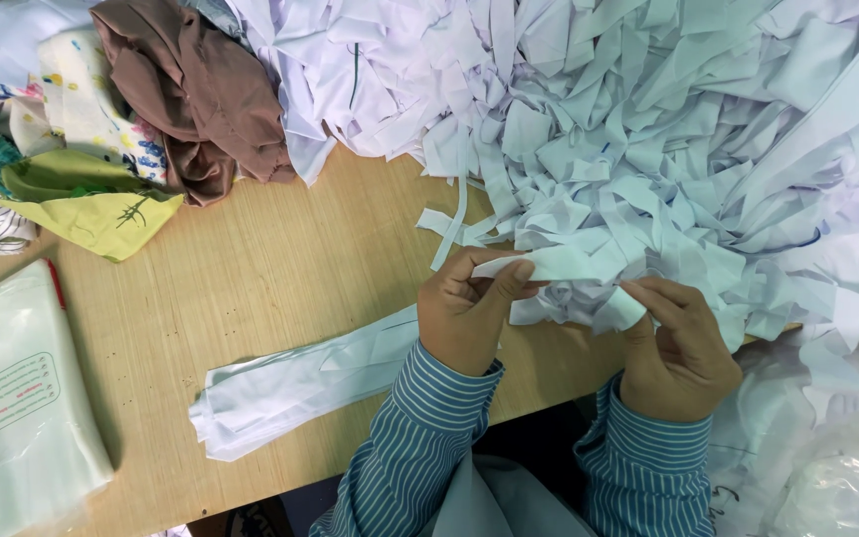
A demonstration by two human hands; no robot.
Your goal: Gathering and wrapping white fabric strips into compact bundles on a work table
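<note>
Here the left hand (466, 310) pinched one end of a white fabric strip (561, 264) between thumb and fingers, while the right hand (676, 348) pinched its other end, folded over. The strip stretched between them at the lower edge of a big heap of white strips (668, 129), which filled the table (251, 268) from twelve to three o'clock. A flat stack of strips (290, 388) lay at eight o'clock from the hands; coloured cloths (101, 119) sat at ten, a plastic packet (22, 398) further left.
</note>
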